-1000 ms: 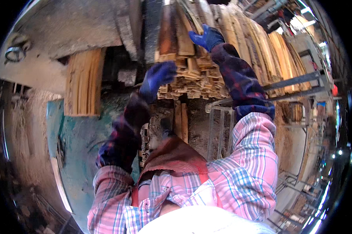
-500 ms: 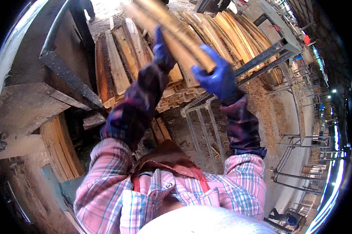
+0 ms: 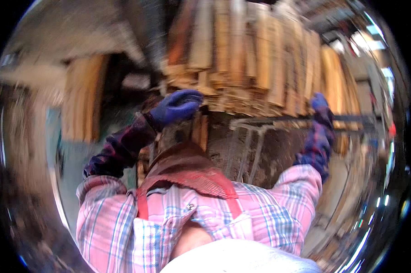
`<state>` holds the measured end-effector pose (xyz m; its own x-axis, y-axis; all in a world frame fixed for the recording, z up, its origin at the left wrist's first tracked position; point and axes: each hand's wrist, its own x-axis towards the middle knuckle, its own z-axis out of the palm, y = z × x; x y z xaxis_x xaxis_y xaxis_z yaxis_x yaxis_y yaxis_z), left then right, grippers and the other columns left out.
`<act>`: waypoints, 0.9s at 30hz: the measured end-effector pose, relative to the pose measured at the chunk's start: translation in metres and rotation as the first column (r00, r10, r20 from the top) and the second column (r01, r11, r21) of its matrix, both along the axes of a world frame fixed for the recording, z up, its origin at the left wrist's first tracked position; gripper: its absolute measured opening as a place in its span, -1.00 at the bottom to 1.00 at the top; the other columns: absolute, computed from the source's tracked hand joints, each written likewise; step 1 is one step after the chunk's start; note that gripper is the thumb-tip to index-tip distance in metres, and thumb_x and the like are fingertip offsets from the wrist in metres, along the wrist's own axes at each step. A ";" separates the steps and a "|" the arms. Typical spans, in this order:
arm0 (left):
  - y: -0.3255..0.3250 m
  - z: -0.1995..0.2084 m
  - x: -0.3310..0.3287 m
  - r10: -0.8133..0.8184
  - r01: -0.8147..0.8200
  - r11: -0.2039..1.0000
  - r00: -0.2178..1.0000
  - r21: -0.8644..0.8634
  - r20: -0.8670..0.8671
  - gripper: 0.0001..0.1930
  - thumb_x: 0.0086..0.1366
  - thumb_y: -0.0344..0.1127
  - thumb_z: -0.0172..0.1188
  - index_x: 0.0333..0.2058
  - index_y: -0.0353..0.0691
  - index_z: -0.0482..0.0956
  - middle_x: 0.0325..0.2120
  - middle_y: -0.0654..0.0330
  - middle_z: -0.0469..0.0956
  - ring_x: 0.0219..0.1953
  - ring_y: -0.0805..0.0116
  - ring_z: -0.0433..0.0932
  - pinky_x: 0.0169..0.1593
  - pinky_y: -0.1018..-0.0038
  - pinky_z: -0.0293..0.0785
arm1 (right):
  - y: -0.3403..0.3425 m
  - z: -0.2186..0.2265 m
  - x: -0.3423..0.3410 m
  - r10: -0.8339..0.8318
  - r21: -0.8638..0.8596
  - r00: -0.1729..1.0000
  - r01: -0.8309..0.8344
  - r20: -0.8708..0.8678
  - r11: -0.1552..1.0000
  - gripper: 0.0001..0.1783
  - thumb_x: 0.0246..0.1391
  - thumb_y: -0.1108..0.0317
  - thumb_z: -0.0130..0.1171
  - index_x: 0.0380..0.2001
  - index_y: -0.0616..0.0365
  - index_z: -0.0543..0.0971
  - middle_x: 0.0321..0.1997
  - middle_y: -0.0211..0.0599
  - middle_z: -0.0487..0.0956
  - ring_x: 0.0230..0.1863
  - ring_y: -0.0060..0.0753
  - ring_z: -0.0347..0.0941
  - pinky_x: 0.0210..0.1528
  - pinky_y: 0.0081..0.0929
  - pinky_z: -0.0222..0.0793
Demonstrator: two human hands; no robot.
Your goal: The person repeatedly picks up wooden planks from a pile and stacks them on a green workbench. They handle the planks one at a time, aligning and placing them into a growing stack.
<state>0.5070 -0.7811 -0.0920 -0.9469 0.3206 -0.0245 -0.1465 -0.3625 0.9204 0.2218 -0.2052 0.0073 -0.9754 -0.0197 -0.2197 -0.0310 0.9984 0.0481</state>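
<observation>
My left hand (image 3: 177,108), in a blue glove, hangs in front of the near ends of a stack of wooden boards (image 3: 232,50). Its fingers are slightly bent and apart from the thumb, and I see nothing in them. Over toward the right end of the stack is my right hand (image 3: 320,101), also gloved in blue. Motion blur smears its fingers, so whether it touches a board I cannot tell. The boards lie side by side in layers, pointing away from me.
A metal frame (image 3: 255,123) with bars stands before the stack and runs to the right. On the left, a bundle of boards (image 3: 81,102) stands upright below a grey machine-like surface (image 3: 78,34). A reddish-brown apron (image 3: 182,168) covers my front.
The board both hands held up has left them. My hands have come down and spread apart, and the view has swung left, with the stack now further right.
</observation>
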 end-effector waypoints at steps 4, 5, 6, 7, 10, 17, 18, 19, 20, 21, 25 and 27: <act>-0.132 -0.054 0.165 0.550 -0.472 0.743 0.835 -0.474 0.031 -0.61 0.27 -0.26 0.17 0.04 -0.26 0.43 -0.13 0.24 0.52 -0.07 0.48 0.45 0.02 0.45 0.41 | -0.220 0.002 0.096 0.102 -0.793 0.898 -0.426 -0.427 0.436 -0.69 0.17 0.42 0.00 -0.06 0.39 0.47 -0.13 -0.07 0.56 -0.12 -0.37 0.51 -0.05 -0.46 0.43; -0.165 -0.057 0.184 0.613 -0.512 0.675 0.790 -0.531 0.018 -0.61 0.27 -0.26 0.17 0.04 -0.25 0.43 -0.14 0.24 0.52 -0.08 0.48 0.46 0.00 0.45 0.41 | -0.273 -0.001 0.121 0.246 -0.908 0.939 -0.306 -0.239 0.286 -0.69 0.17 0.40 0.03 -0.08 0.39 0.48 -0.11 -0.10 0.56 -0.10 -0.34 0.50 -0.01 -0.43 0.42; -0.182 -0.060 0.231 0.734 -0.642 0.657 0.664 -0.394 0.141 -0.60 0.26 -0.17 0.17 0.02 -0.24 0.46 -0.20 0.24 0.54 -0.16 0.46 0.48 -0.10 0.47 0.43 | -0.329 -0.028 0.167 0.431 -0.982 0.901 -0.112 -0.035 0.154 -0.69 0.18 0.39 0.05 -0.10 0.40 0.49 -0.09 -0.12 0.55 -0.08 -0.31 0.50 0.03 -0.39 0.41; -0.205 -0.073 0.263 0.803 -0.706 0.586 0.571 -0.398 0.171 -0.58 0.26 -0.11 0.16 0.01 -0.23 0.47 -0.22 0.25 0.54 -0.20 0.46 0.48 -0.15 0.50 0.43 | -0.406 -0.010 0.233 0.611 -0.980 0.781 0.009 0.133 0.201 -0.65 0.17 0.34 0.09 -0.06 0.38 0.48 -0.03 -0.11 0.52 -0.01 -0.28 0.48 0.07 -0.37 0.39; -0.252 -0.109 0.320 0.907 -0.813 0.421 0.391 -0.402 0.158 -0.54 0.25 0.00 0.14 -0.01 -0.20 0.49 -0.28 0.28 0.55 -0.27 0.47 0.49 -0.26 0.54 0.41 | -0.512 -0.101 0.317 0.833 -0.979 0.513 0.114 0.205 0.170 -0.40 0.17 0.09 0.08 0.16 0.25 0.32 0.10 -0.17 0.43 0.11 -0.28 0.38 0.15 -0.32 0.29; -0.363 -0.113 0.320 1.000 -0.867 0.014 0.005 -0.498 0.019 -0.52 0.24 0.02 0.14 -0.02 -0.22 0.50 -0.30 0.30 0.55 -0.25 0.41 0.50 -0.22 0.48 0.42 | -0.707 -0.249 0.349 0.631 -0.774 0.622 0.631 0.464 -0.053 -0.36 0.16 -0.04 0.07 0.27 -0.24 0.19 0.23 -0.34 0.31 0.19 -0.31 0.26 0.19 -0.04 0.14; -0.386 -0.128 0.318 0.963 -0.887 0.070 0.180 -0.457 -0.202 -0.53 0.24 -0.01 0.13 0.02 -0.20 0.47 -0.20 0.26 0.49 -0.16 0.42 0.45 -0.13 0.44 0.38 | -0.732 -0.260 0.343 0.642 -0.752 0.623 0.650 0.447 -0.107 -0.34 0.15 -0.05 0.06 0.28 -0.29 0.16 0.27 -0.35 0.27 0.20 -0.30 0.25 0.19 -0.01 0.13; -0.419 -0.156 0.346 0.855 -0.884 0.090 0.304 -0.459 -0.419 -0.53 0.25 -0.05 0.13 0.05 -0.18 0.43 -0.10 0.22 0.44 -0.08 0.42 0.41 -0.05 0.41 0.34 | -0.766 -0.261 0.355 0.655 -0.707 0.594 0.696 0.467 -0.127 -0.25 0.13 -0.09 0.08 0.32 -0.20 0.09 0.32 -0.34 0.20 0.23 -0.31 0.21 0.26 0.00 0.02; -0.421 -0.159 0.337 0.819 -0.831 0.179 0.422 -0.527 -0.388 -0.55 0.24 -0.06 0.14 0.03 -0.18 0.46 -0.12 0.21 0.47 -0.10 0.41 0.43 -0.05 0.40 0.35 | -0.780 -0.260 0.355 0.595 -0.721 0.628 0.683 0.501 -0.114 -0.24 0.11 -0.10 0.09 0.31 -0.16 0.10 0.31 -0.33 0.21 0.23 -0.30 0.21 0.27 0.00 0.02; -0.431 -0.157 0.326 0.757 -0.764 0.256 0.539 -0.592 -0.369 -0.56 0.22 -0.08 0.16 0.00 -0.19 0.48 -0.13 0.19 0.49 -0.12 0.39 0.45 -0.04 0.40 0.36 | -0.794 -0.257 0.353 0.532 -0.734 0.661 0.671 0.530 -0.102 -0.22 0.10 -0.12 0.10 0.31 -0.12 0.11 0.31 -0.32 0.22 0.24 -0.29 0.21 0.27 -0.01 0.02; -0.425 -0.166 0.307 0.784 -0.620 0.479 0.621 -0.622 -0.015 -0.59 0.17 -0.08 0.21 -0.07 -0.19 0.56 -0.26 0.21 0.60 -0.23 0.31 0.53 -0.06 0.39 0.41 | -0.808 -0.269 0.363 0.561 -0.683 0.682 0.683 0.469 -0.259 -0.33 0.18 -0.13 -0.05 0.22 0.02 0.22 0.22 -0.26 0.31 0.17 -0.19 0.27 0.12 -0.15 0.28; -0.408 -0.173 0.329 0.790 -0.675 0.379 0.593 -0.634 -0.159 -0.61 0.17 -0.04 0.21 -0.14 -0.19 0.60 -0.29 0.21 0.61 -0.28 0.35 0.53 -0.08 0.39 0.42 | -0.811 -0.240 0.388 0.554 -0.653 0.609 0.743 0.567 -0.148 -0.42 0.27 -0.05 -0.22 0.23 0.05 0.20 0.23 -0.22 0.31 0.20 -0.15 0.24 0.17 -0.10 0.25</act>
<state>0.8359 -1.1895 -0.2646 -0.7667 -0.6381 -0.0709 -0.2472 0.1915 0.9498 0.6098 -1.0158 -0.2322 -0.5479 -0.7174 -0.4302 0.7093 -0.1259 -0.6936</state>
